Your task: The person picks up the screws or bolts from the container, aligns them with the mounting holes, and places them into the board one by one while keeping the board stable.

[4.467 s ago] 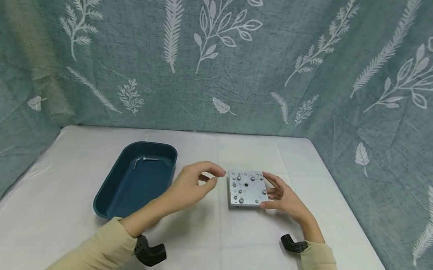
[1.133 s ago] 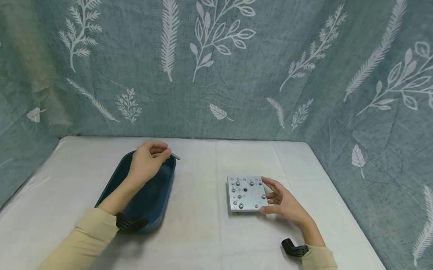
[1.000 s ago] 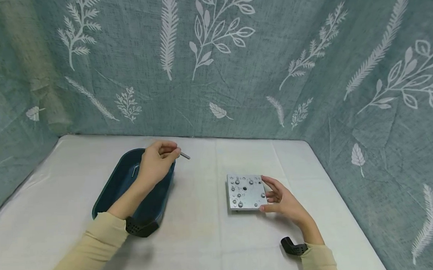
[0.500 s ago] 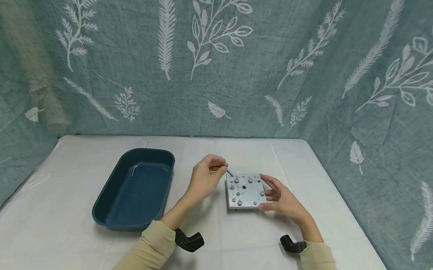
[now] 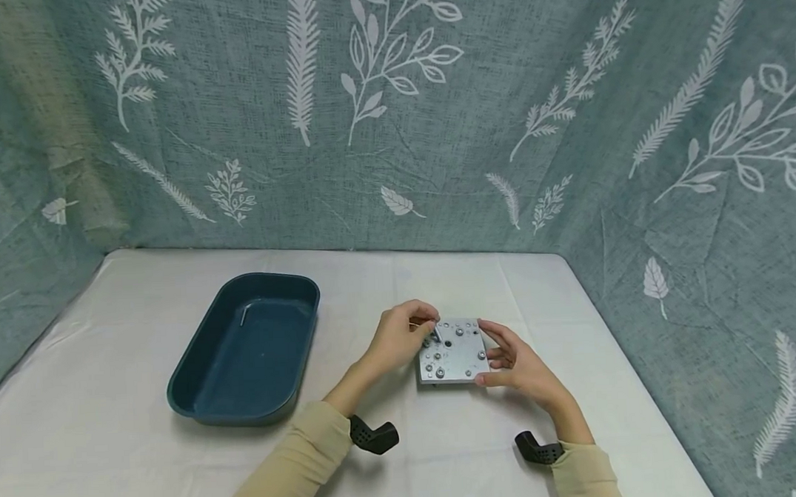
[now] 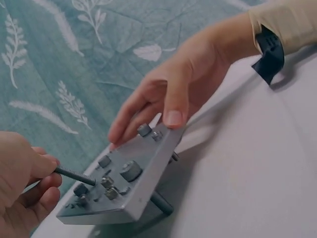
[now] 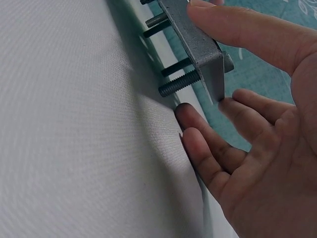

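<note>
A square metal plate [image 5: 458, 361] carries several bolts through its face. Their threaded shanks stick out underneath, as the right wrist view shows with one bolt [image 7: 181, 83]. My left hand [image 5: 395, 339] pinches a threaded bolt [image 6: 77, 175] between thumb and fingers; its head is hidden in the grasp. The bolt slants, its free tip right at the plate's top face, near the far left bolts. My right hand [image 5: 521, 362] grips the plate's right side, with the thumb at the near corner and a finger at the far corner.
A dark blue tray [image 5: 203, 361] stands on the white cloth-covered table [image 5: 147, 467], left of the plate. Inside lies a small L-shaped metal key [image 5: 244, 314]. A green patterned curtain [image 5: 268, 172] borders the back and sides.
My left hand, empty at first, went to the tray and picked up the bolt. It then carried the bolt rightward to the plate. My right hand keeps its place on the plate.
</note>
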A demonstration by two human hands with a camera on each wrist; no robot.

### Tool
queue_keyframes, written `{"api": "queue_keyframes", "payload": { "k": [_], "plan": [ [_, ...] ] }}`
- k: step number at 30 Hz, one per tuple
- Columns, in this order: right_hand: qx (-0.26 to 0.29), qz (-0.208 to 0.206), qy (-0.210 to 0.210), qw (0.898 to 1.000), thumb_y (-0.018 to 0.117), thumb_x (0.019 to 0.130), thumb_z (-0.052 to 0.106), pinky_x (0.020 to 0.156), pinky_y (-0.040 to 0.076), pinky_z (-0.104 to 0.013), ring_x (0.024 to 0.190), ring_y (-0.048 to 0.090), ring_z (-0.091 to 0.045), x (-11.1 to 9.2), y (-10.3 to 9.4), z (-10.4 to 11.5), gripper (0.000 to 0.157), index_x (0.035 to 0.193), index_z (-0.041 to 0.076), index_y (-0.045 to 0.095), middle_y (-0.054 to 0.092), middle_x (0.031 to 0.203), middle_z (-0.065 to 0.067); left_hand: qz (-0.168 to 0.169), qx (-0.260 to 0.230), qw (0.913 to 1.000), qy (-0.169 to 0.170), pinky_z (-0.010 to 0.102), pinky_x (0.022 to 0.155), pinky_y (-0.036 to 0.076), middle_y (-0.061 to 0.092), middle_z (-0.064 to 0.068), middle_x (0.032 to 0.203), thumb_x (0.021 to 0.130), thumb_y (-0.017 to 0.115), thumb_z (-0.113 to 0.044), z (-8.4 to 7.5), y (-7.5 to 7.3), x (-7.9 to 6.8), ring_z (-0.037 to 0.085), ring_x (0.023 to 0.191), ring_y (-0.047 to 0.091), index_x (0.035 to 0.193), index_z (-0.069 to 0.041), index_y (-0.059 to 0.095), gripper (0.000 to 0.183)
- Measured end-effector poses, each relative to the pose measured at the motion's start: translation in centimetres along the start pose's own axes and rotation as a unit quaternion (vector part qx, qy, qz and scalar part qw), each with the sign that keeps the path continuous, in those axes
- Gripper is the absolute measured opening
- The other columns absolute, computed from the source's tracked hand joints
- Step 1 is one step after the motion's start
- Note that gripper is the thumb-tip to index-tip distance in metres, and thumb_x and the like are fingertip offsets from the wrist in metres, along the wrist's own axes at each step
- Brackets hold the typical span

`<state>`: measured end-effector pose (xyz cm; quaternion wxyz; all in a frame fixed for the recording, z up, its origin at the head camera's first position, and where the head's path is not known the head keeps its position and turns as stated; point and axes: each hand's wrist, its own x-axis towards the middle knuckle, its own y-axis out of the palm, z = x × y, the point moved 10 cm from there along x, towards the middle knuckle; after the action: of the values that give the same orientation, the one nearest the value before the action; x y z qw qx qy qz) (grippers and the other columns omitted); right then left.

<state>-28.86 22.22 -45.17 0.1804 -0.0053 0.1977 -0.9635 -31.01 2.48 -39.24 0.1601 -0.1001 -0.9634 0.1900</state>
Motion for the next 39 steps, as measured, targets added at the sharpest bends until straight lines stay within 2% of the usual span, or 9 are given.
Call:
{"api": "queue_keyframes", "payload": {
  "k": [6,15,22,26,33,39],
  "plan": [
    [-0.002,0.0,0.006,1.0,0.089,0.073,0.015,0.095,0.044,-0.043,0.114,0.052,-0.028,0.0,0.0,-0.1,0.097,0.153,0.022,0.034,0.036,0.154,-0.003,0.007,0.0,1.0,-0.001,0.026,0.079,0.052,0.069,0.0,0.098,0.094,0.066,-0.003,0.1,0.8,0.1,0.011,0.087,0.063,0.104,-0.007,0.069,0.011],
    [0.001,0.005,0.006,1.0,0.09,0.072,0.018,0.098,0.042,-0.046,0.116,0.051,-0.027,0.0,0.2,-0.2,0.099,0.153,0.026,0.034,0.033,0.155,0.003,0.05,0.019,0.9985,0.005,0.028,0.079,0.051,0.07,0.0,0.102,0.096,0.063,-0.004,0.1,2.6,-0.4,0.009,0.089,0.063,0.107,-0.008,0.068,0.012],
    [0.008,0.01,0.003,1.0,0.089,0.073,0.018,0.097,0.042,-0.045,0.116,0.05,-0.028,0.0,0.3,0.0,0.098,0.153,0.026,0.033,0.033,0.155,0.002,0.084,0.046,0.9946,0.04,0.029,0.083,0.051,0.069,0.003,0.106,0.097,0.06,-0.001,-0.6,3.5,-0.4,0.012,0.097,0.063,0.108,-0.006,0.067,0.014],
    [0.015,0.014,0.003,1.0,0.089,0.073,0.017,0.096,0.043,-0.044,0.116,0.05,-0.028,0.1,0.5,0.1,0.098,0.153,0.026,0.033,0.033,0.155,0.003,0.1,0.076,0.9911,0.043,0.03,0.086,0.05,0.068,0.003,0.107,0.097,0.059,0.0,-0.7,4.0,-0.5,0.014,0.101,0.062,0.11,-0.006,0.068,0.016],
    [0.015,0.011,0.0,1.0,0.089,0.072,0.016,0.095,0.044,-0.043,0.117,0.05,-0.028,0.1,0.3,0.1,0.098,0.153,0.025,0.034,0.034,0.154,0.003,0.098,0.108,0.9879,0.052,0.032,0.088,0.05,0.068,0.003,0.108,0.095,0.06,0.001,-1.1,3.8,-0.3,0.017,0.102,0.061,0.112,-0.006,0.068,0.02],
    [0.012,0.009,-0.009,1.0,0.089,0.073,0.016,0.096,0.044,-0.042,0.117,0.051,-0.028,-0.1,0.2,0.2,0.098,0.153,0.023,0.033,0.032,0.156,0.001,0.101,0.168,0.9755,0.1,0.033,0.09,0.048,0.067,0.003,0.111,0.096,0.062,-0.006,-3.6,2.2,-0.6,0.017,0.105,0.059,0.114,-0.005,0.069,0.019]
  ]
}}
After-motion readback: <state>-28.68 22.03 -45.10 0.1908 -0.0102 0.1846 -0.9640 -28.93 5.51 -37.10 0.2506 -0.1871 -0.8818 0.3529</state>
